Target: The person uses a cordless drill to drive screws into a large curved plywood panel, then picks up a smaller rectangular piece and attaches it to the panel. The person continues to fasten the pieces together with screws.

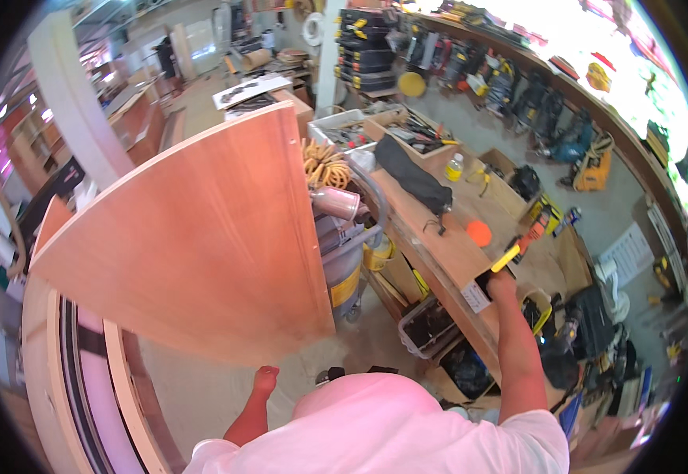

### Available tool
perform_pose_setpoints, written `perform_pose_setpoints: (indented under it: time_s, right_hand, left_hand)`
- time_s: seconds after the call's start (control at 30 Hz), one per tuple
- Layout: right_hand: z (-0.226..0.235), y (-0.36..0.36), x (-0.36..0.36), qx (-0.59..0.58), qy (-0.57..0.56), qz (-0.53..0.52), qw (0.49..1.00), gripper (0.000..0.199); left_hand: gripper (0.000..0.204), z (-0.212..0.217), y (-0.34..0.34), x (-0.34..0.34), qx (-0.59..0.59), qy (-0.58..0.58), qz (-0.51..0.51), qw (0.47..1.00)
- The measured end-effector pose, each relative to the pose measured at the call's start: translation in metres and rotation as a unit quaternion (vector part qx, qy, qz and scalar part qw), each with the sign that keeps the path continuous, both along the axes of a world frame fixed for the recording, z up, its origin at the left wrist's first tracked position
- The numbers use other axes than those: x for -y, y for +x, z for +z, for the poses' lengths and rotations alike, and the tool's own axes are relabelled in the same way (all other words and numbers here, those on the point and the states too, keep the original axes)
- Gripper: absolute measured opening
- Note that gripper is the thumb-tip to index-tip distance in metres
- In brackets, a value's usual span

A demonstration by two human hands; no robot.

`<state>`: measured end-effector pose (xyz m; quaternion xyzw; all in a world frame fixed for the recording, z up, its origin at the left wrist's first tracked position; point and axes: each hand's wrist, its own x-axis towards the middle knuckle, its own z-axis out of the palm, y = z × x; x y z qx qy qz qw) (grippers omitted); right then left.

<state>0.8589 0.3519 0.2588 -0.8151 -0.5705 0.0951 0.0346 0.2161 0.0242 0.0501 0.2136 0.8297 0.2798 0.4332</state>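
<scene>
My right arm stretches out over the wooden workbench (441,265). My right hand (502,284) is at its near edge, fingers curled over a dark spot beside a white label (476,297); what they hold, if anything, is hidden. Just beyond the knuckles lies a yellow bar-shaped thing (506,258), next to an orange and black power tool (535,231). An orange disc (479,232) rests on the bench to the left of them. Low beside my body hangs my left hand (265,379), apart from everything; its fingers are too small and foreshortened to read.
A big curved plywood panel (194,237) stands upright at the left. Behind it a grey trolley (344,268) carries a coiled orange hose (326,164). A black pouch (411,174), a yellow-capped bottle (454,167) and tool trays (411,130) occupy the bench. Power tools line the right wall.
</scene>
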Motion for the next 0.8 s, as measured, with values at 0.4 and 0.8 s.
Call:
perform_pose_setpoints:
  time_s: [0.4,0.8]
  right_hand:
    - [0.023,-0.052,0.128,-0.653,0.301,-0.129,0.683,0.005]
    - [0.021,-0.033,0.279,-0.893,0.087,-0.183,0.402,0.012]
  left_hand:
    - [0.017,0.144,0.258,-0.106,0.102,0.267,-0.319,0.904]
    - [0.018,0.247,0.476,-0.117,0.321,0.292,-0.460,0.775]
